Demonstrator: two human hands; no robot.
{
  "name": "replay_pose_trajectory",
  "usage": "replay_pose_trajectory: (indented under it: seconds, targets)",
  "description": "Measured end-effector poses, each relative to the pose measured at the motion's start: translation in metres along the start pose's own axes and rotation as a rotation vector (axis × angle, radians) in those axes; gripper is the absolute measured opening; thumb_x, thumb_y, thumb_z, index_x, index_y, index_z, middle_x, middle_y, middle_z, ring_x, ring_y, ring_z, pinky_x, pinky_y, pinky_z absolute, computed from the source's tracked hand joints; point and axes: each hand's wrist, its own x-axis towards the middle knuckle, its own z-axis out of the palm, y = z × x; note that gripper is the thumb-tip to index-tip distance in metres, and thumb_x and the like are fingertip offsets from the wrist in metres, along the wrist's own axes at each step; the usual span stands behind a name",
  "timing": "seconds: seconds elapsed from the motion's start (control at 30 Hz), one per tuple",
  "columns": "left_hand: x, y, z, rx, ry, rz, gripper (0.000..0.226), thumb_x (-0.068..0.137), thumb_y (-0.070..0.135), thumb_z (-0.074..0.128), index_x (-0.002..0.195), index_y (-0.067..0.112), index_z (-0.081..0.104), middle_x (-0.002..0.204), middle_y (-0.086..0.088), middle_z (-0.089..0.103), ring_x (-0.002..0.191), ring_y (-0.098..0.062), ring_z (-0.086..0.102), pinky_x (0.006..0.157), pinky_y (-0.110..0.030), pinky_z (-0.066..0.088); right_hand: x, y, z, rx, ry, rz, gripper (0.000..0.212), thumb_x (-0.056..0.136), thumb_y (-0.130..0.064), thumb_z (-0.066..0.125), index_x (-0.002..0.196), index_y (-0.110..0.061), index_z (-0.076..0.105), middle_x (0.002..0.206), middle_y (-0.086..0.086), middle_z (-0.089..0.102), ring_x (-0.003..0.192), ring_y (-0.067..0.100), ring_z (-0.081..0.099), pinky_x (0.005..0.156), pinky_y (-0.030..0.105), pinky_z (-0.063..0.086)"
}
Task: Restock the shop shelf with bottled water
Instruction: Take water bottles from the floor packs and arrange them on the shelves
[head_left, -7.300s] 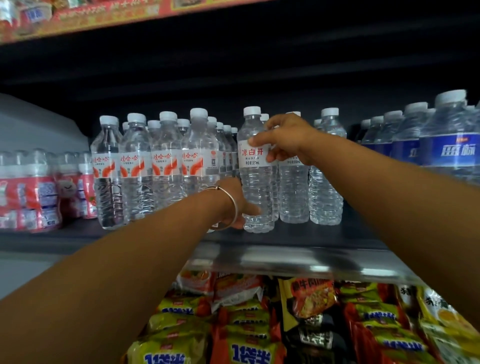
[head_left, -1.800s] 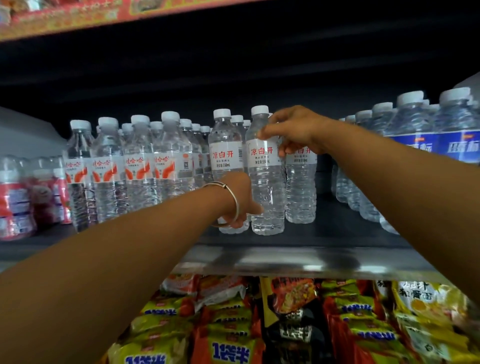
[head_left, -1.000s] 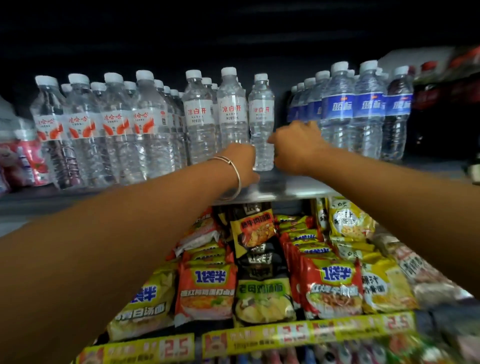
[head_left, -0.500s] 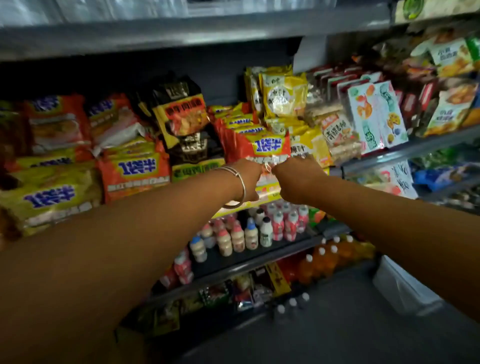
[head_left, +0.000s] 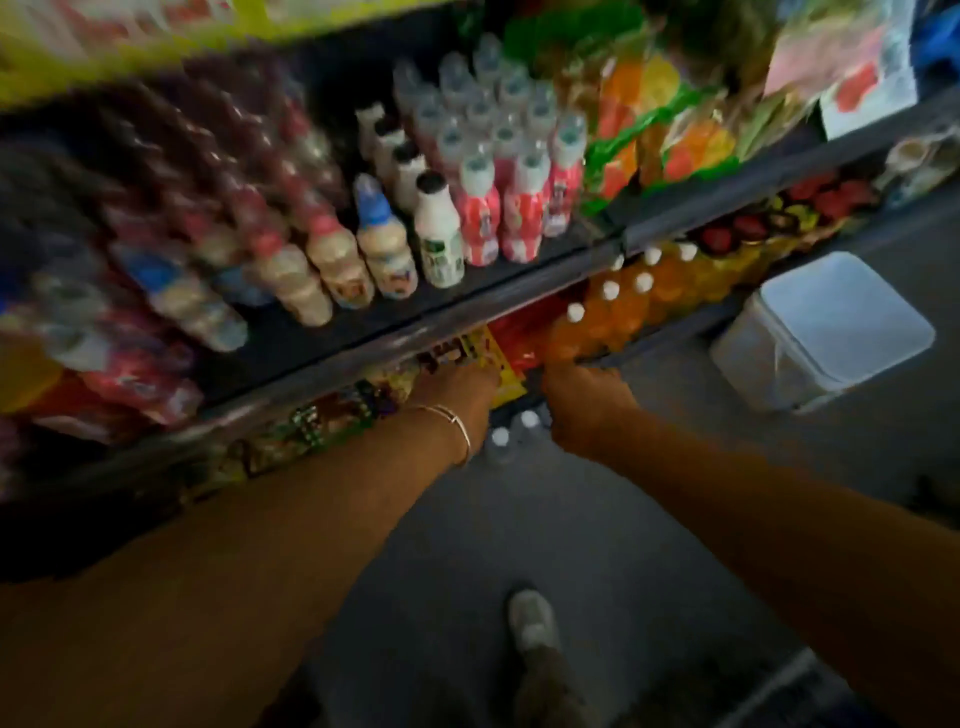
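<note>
1. Clear plastic water bottles with white caps (head_left: 511, 431) stand on the grey floor (head_left: 545, 519), low against the shelving; only the caps and shoulders show, in the gap between the two wrists and just below the fingers of both hands.
2. Left hand (head_left: 457, 387) reaches down and forward; its fingers are turned away and blurred, so I cannot tell whether they are spread or holding anything. A thin silver bangle (head_left: 457, 421) sits on that wrist.
3. Right hand (head_left: 584, 395) is beside it, knuckles up, fingers curled under and hidden; cannot tell whether they hold anything.
4. Just past the left fingers: yellow and red snack packets (head_left: 498, 358) on the bottom shelf.
5. Just past the right fingers: orange drink bottles with white caps (head_left: 613, 306).
6. Above the fingers, on the dark shelf (head_left: 363, 332): small cream yoghurt-drink bottles (head_left: 337, 265), a white bottle with a black cap (head_left: 439, 234), pink-labelled bottles (head_left: 519, 208).
7. Right of the right fingers, well apart: a translucent lidded plastic box (head_left: 826, 332) on the floor.
8. Nearest the camera: a grey shoe (head_left: 532, 621).
</note>
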Motion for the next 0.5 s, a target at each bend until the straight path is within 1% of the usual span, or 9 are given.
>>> replay_pose_trajectory:
  seconds: [0.1, 0.13, 0.23, 0.33, 0.37, 0.4, 0.5]
  targets:
    - [0.043, -0.013, 0.078, 0.010, -0.020, -0.033, 0.042, 0.090, 0.009, 0.048, 0.131, 0.013, 0.045, 0.134, -0.012, 0.046, 0.125, -0.034, 0.042, 0.101, -0.043, 0.039, 0.052, 0.010, 0.078, 0.046, -0.074, 0.019, 0.032, 0.090, -0.010, 0.048, 0.122, -0.011, 0.053, 0.127, 0.011, 0.054, 0.119, 0.031, 0.050, 0.100, 0.038, 0.038]
    - [0.057, -0.018, 0.102, 0.025, -0.016, -0.043, 0.043, 0.092, 0.009, 0.044, 0.134, 0.013, 0.043, 0.138, -0.013, 0.043, 0.128, -0.033, 0.040, 0.104, -0.044, 0.037, 0.070, 0.011, 0.104, 0.046, -0.100, 0.021, 0.033, 0.090, -0.010, 0.048, 0.123, -0.012, 0.052, 0.126, 0.011, 0.054, 0.119, 0.031, 0.050, 0.099, 0.038, 0.038]
    - [0.092, -0.031, 0.167, 0.067, -0.082, -0.069, 0.042, 0.094, 0.007, 0.037, 0.136, 0.010, 0.038, 0.139, -0.015, 0.040, 0.128, -0.034, 0.038, 0.106, -0.043, 0.033, 0.117, 0.013, 0.174, 0.049, -0.156, 0.050, 0.036, 0.091, -0.014, 0.050, 0.127, -0.011, 0.047, 0.128, 0.012, 0.052, 0.120, 0.031, 0.050, 0.098, 0.039, 0.039]
    - [0.123, -0.046, 0.221, 0.066, -0.120, -0.109, 0.048, 0.090, 0.004, 0.045, 0.136, 0.012, 0.036, 0.136, -0.014, 0.040, 0.127, -0.034, 0.038, 0.103, -0.045, 0.034, 0.164, 0.008, 0.229, 0.144, -0.183, 0.137, 0.036, 0.090, -0.017, 0.056, 0.124, -0.012, 0.047, 0.129, 0.010, 0.053, 0.121, 0.031, 0.051, 0.097, 0.040, 0.041]
    - [0.132, -0.050, 0.238, 0.062, -0.120, -0.114, 0.051, 0.087, 0.001, 0.048, 0.136, 0.011, 0.036, 0.136, -0.015, 0.040, 0.126, -0.034, 0.039, 0.103, -0.045, 0.035, 0.178, 0.005, 0.245, 0.186, -0.183, 0.156, 0.040, 0.089, -0.018, 0.060, 0.126, -0.012, 0.046, 0.129, 0.011, 0.054, 0.120, 0.031, 0.052, 0.096, 0.040, 0.042]
    - [0.141, -0.055, 0.253, 0.061, -0.118, -0.115, 0.053, 0.086, 0.000, 0.049, 0.136, 0.010, 0.036, 0.136, -0.015, 0.039, 0.126, -0.034, 0.039, 0.103, -0.044, 0.036, 0.193, 0.002, 0.261, 0.220, -0.174, 0.165, 0.048, 0.087, -0.020, 0.063, 0.130, -0.012, 0.043, 0.129, 0.012, 0.053, 0.119, 0.032, 0.052, 0.095, 0.041, 0.043]
    - [0.162, -0.065, 0.294, 0.054, -0.113, -0.123, 0.052, 0.086, -0.002, 0.048, 0.136, 0.010, 0.036, 0.137, -0.014, 0.039, 0.127, -0.033, 0.038, 0.102, -0.042, 0.034, 0.225, -0.006, 0.298, 0.358, -0.155, 0.192, 0.084, 0.081, -0.024, 0.071, 0.145, -0.012, 0.019, 0.133, 0.014, 0.051, 0.120, 0.034, 0.052, 0.093, 0.043, 0.045]
